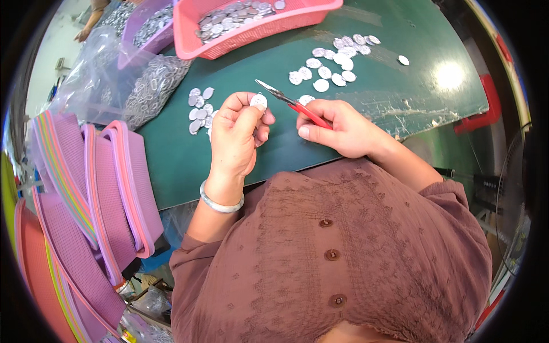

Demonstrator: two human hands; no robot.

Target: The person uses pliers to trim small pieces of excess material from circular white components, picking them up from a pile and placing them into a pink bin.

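Head view has my right hand (347, 129) wrapped round red-handled pliers (301, 108) and my left hand (233, 132) clamped on a silvery medallion (259, 101), its far edge best left uncovered.

Head-worn fisheye; looks down from above torso (372, 246) onto green tabletop (183, 166); close range

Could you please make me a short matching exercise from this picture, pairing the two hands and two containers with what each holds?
Column one:
1. Left hand
2. Right hand
3. Pink basket
4. Clear bag

Column two:
A. Red-handled pliers
B. A heap of silvery links
C. One silvery disc
D. Many loose silvery discs

Right pairs: 1-C, 2-A, 3-D, 4-B.
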